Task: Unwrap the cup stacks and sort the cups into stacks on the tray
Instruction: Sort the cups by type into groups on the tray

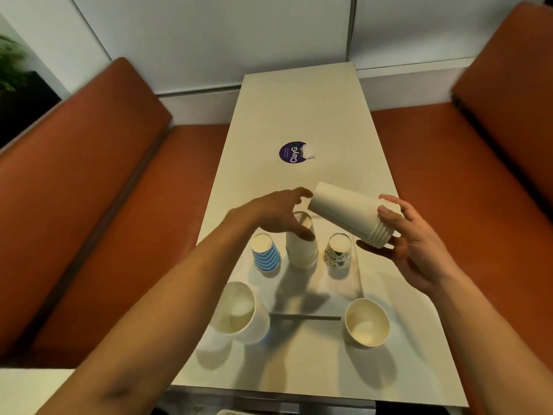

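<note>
Now both hands: R hand (401,244) gripping tilted white cup stack (347,214), L hand (278,214) spread loose.

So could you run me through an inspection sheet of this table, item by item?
Surface: pale table, with a tray near the person; its edges are hard to trace.
Job's things: tilted white cup stack in the right hand; upside-down white stack; blue striped cup and patterned cup, both upside down; two open white cups, near left and near right.
Clutter: round purple sticker.
Grippers: left hand open, over the standing stack.
Cables: nothing seen.
Surroundings: orange bench seats, pale wall panels, a plant.
</note>
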### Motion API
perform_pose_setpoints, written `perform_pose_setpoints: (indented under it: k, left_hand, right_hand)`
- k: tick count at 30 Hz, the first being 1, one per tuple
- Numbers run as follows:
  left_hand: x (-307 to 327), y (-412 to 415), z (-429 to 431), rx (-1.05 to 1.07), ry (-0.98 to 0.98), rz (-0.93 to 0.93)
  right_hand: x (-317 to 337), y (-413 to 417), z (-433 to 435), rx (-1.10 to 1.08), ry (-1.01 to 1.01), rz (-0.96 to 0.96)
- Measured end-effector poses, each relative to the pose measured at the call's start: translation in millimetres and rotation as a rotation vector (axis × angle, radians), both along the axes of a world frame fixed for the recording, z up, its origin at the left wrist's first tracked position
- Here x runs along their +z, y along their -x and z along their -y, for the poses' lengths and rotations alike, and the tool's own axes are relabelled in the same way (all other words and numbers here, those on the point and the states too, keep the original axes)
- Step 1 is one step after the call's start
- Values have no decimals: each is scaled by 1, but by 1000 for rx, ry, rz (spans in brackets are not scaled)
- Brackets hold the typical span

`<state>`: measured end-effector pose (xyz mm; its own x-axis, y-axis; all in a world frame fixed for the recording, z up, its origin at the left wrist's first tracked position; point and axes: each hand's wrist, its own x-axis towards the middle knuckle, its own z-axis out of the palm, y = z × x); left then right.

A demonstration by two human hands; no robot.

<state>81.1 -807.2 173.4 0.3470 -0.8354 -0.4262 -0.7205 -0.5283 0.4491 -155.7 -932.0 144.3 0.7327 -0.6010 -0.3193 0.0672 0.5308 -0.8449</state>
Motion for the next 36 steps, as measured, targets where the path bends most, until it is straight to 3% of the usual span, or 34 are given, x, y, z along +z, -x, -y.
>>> perform_pose_setpoints:
  k: [4, 6, 15, 21, 27, 36]
  left_hand:
    - [28, 0, -18, 169, 244, -576]
    - [35, 6, -22, 218, 336, -691]
    - [48, -9, -44, 367, 470, -604]
    - [71, -43, -67, 464, 423, -277]
    - [58, -28, -47, 267, 188, 107]
    - [8, -5, -4, -21, 50, 254]
  right_hand:
    - [-3, -2, 0, 63, -20, 55]
    - [-2, -4, -2, 77, -31, 76]
    - [8, -13, -5, 51, 75, 18]
    - [3, -4, 10, -91, 37, -6]
    - [4, -9, 7, -143, 23, -25]
    - [3, -15, 7, -115, 23, -35]
